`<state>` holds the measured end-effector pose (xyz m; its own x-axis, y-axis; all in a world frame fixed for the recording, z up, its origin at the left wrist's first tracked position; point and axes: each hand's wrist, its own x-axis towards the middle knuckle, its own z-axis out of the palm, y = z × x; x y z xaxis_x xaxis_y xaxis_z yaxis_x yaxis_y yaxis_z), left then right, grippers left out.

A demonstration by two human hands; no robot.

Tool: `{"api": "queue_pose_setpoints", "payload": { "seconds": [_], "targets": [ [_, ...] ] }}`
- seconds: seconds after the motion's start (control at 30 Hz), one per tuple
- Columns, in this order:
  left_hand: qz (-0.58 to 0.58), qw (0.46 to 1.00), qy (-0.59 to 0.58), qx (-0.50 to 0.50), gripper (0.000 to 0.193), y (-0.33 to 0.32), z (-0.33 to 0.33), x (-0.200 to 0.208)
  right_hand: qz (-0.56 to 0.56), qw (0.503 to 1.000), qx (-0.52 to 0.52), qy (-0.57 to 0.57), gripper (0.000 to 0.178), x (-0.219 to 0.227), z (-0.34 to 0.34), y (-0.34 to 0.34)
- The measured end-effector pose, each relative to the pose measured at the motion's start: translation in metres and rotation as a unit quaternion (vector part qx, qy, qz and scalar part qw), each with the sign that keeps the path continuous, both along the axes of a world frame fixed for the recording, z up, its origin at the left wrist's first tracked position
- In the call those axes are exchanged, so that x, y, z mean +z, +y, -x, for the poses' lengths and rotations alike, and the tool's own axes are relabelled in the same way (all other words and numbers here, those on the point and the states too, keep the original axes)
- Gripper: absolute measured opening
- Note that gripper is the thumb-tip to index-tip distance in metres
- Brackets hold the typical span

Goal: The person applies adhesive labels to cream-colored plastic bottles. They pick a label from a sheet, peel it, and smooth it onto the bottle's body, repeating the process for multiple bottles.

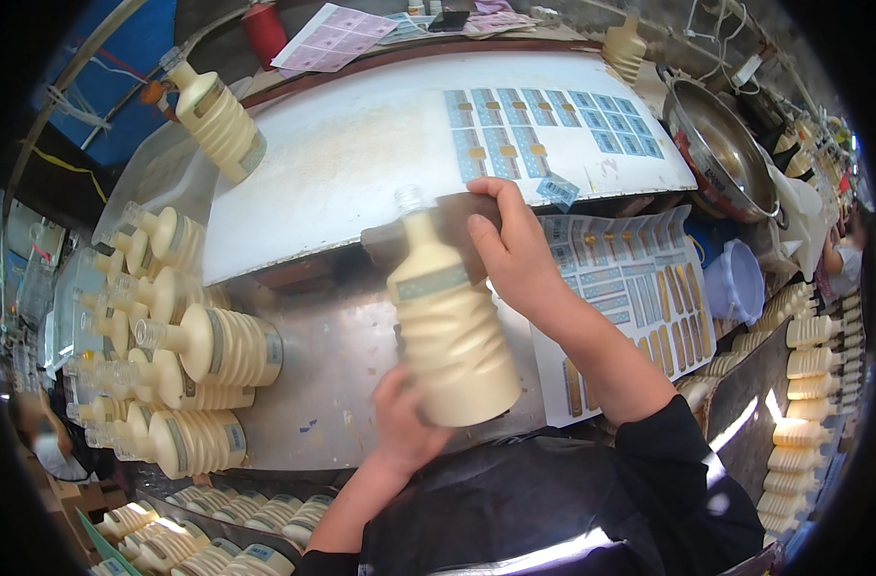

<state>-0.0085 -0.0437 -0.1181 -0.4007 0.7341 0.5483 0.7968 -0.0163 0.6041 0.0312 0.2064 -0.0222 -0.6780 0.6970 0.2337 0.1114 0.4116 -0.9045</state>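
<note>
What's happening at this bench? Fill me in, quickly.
A person holds a cream ribbed bottle upright, left hand at its base, right hand against its shoulder by a brown pad. Label sheets lie on the white board and beside the arm. More bottles lie stacked at left.

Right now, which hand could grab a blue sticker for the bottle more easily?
Right. The right hand is already up by the loose blue label on the white board, while the left hand grips the cream bottle at its base.
</note>
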Motion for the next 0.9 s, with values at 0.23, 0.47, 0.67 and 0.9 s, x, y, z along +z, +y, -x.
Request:
{"api": "queue_pose_setpoints", "payload": {
  "seconds": [0.23, 0.47, 0.67, 0.9],
  "targets": [
    [-0.070, 0.996, 0.061, -0.008, 0.063, 0.012, -0.001, 0.035, -0.073, 0.997, -0.025, -0.027, 0.034, 0.014, 0.017, -0.011],
    [-0.047, 0.997, 0.041, -0.033, 0.064, 0.022, -0.007, 0.060, -0.186, 0.979, 0.014, -0.086, 0.035, 0.043, 0.036, -0.051],
    [-0.061, 0.998, 0.035, -0.004, 0.063, 0.017, -0.006, 0.049, -0.196, 0.976, -0.017, -0.091, 0.037, 0.028, 0.022, -0.022],
    [0.016, 0.999, 0.030, 0.036, 0.066, 0.019, -0.011, 0.049, -0.151, 0.988, 0.023, -0.025, 0.037, 0.026, 0.029, -0.035]
  ]
}}
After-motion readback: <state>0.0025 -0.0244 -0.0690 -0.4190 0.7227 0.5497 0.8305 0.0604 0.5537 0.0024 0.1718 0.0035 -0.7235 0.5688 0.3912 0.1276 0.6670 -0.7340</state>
